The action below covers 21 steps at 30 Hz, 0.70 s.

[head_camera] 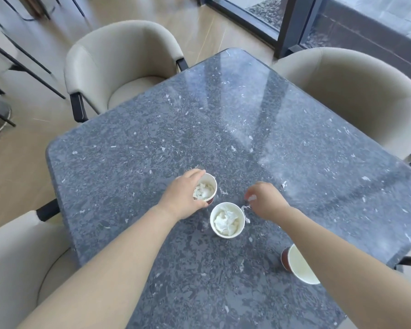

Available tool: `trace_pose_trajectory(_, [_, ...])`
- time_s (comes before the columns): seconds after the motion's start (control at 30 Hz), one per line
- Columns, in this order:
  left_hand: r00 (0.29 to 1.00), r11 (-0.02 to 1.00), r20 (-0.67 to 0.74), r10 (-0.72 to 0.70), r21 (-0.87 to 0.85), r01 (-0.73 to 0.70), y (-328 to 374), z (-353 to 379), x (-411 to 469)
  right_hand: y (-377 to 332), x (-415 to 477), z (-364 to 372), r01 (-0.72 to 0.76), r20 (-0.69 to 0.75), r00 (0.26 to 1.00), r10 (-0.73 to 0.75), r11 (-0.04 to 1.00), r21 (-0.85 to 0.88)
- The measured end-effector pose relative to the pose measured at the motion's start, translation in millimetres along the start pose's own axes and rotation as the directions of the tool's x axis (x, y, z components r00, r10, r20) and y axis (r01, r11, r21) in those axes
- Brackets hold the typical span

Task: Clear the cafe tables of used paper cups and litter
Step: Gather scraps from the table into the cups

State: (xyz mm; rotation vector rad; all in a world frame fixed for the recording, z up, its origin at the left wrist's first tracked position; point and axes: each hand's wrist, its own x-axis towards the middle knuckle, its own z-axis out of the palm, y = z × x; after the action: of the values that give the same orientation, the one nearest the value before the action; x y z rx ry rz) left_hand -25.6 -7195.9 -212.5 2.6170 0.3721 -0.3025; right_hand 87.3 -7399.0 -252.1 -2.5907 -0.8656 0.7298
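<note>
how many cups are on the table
3. far cup in the left hand; middle cup standing free; near cup partly behind the right forearm.

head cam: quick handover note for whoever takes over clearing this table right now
Left hand grips the far cup, tissue inside.
Right hand pinches a tissue scrap at the table.
Middle cup stands stuffed with tissue; third cup by the right forearm looks empty.
Done: most litter is in cups.
Left: drop in the scrap, carry off all three cups.

bare left hand [183,198], bare right hand [266,203], short rounded fingers [196,173], left forearm [119,252] and right forearm [330,252] both uncovered
</note>
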Motion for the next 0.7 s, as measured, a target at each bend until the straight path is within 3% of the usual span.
trace_pose_trajectory(0.17, [1.0, 0.999, -0.019, 0.023, -0.027, -0.024, -2, -1, -3, -54, -1, -23, 0.179, -0.29, 0.952, -0.103, 0.952, 0.248])
trace_pose_trajectory(0.27, [1.0, 0.999, -0.016, 0.021, -0.026, -0.022, -3, -1, -5, -84, -8, -27, 0.309, -0.312, 0.924, -0.22, 0.91, 0.276])
trace_pose_trajectory(0.37, [1.0, 0.999, -0.022, 0.012, -0.038, -0.012, -3, 0, -10, -90, -15, -24, 0.299, -0.269, 0.937, -0.221, 0.907, 0.297])
trace_pose_trajectory(0.7, [0.999, 0.997, -0.025, -0.032, -0.073, 0.03, 0, -2, -11, -32, -38, -26, 0.179, -0.323, 0.943, -0.081, 0.941, 0.288])
